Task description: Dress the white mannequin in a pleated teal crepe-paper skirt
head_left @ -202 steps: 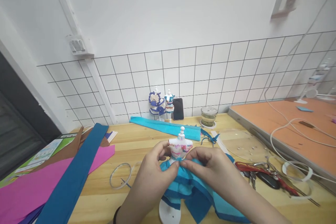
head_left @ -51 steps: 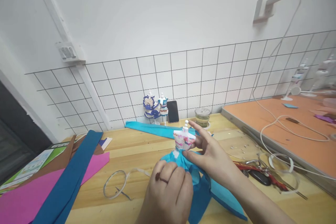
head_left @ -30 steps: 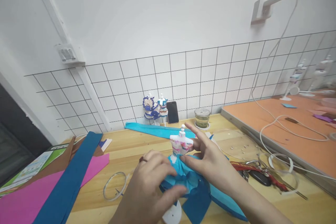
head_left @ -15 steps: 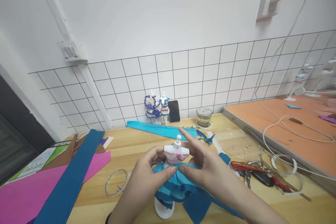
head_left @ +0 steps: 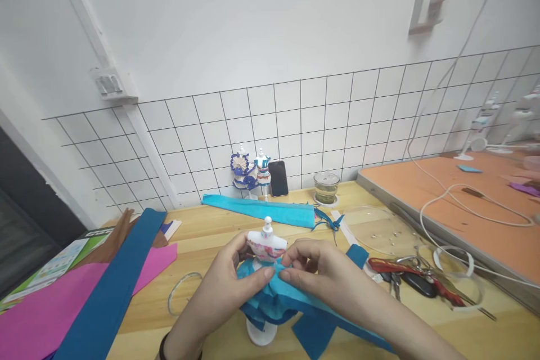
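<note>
A small white dress form (head_left: pixel 266 247) with a painted pattern on its bust stands upright on a round white base (head_left: pixel 261 333). Around its waist sits a gathered skirt of light and dark blue crepe paper (head_left: pixel 270 295), whose long strip trails off to the right under my forearm. My left hand (head_left: pixel 236 270) wraps the form from the left, its thumb pressing the gathers at the waist. With thumb and index finger my right hand (head_left: pixel 312 264) pinches the top edge of the blue paper beside that thumb. The left fingertips are hidden behind the form.
Teal paper (head_left: pixel 113 275) and pink paper (head_left: pixel 42 298) lie at the left, near a tape ring (head_left: pixel 183 292). Behind are a light blue strip (head_left: pixel 257 211), two dressed forms (head_left: pixel 244 171), a phone (head_left: pixel 278 178) and a lidded glass bowl (head_left: pixel 326 187). Keys (head_left: pixel 417 284) lie right.
The form and both hands have shifted slightly left in view. My right index finger, raised before, has come down into a pinch on the blue paper.
</note>
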### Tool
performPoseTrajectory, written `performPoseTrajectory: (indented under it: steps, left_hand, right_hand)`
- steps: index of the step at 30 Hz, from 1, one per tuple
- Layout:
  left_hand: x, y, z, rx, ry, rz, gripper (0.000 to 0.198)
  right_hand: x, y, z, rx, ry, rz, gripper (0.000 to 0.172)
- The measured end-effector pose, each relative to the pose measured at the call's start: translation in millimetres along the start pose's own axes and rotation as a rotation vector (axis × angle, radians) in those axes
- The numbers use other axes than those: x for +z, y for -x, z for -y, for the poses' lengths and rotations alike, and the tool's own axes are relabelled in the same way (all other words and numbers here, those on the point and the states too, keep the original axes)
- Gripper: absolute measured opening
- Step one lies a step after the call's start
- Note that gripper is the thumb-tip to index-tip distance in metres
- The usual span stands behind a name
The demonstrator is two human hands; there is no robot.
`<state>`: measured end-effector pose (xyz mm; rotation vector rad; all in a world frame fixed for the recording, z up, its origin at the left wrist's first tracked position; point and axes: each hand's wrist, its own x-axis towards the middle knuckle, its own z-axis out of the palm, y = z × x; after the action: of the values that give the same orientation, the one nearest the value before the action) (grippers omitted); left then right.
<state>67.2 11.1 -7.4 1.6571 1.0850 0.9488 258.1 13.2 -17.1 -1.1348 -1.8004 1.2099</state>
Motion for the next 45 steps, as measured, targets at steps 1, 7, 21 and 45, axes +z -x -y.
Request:
performPoseTrajectory:
  steps: [1,7,21,45]
  left_hand:
    - [-0.4,0.1,0.3,0.001,-0.009,0.001,0.025]
    - [-3.6,0.8,-1.6,0.026,-0.046,-0.026,0.020]
    - [-8.6,-3.9,11.9,0.104,-0.037,0.013,0.018]
    - [-10.8,-0.6,12.5,0.081,0.026,0.107,0.016]
  right_hand:
    - [1.3,0.2,0.1,-0.004,0.009,-0.009,0.007]
    - [2.5,2.8,2.5,-0.048,0.006,-0.016,0.007]
    - [0.3,2.2,2.2,-0.072,0.064,0.025,0.010]
    - [-3.3,6.0,9.4,-0.224,0.213,0.047,0.010]
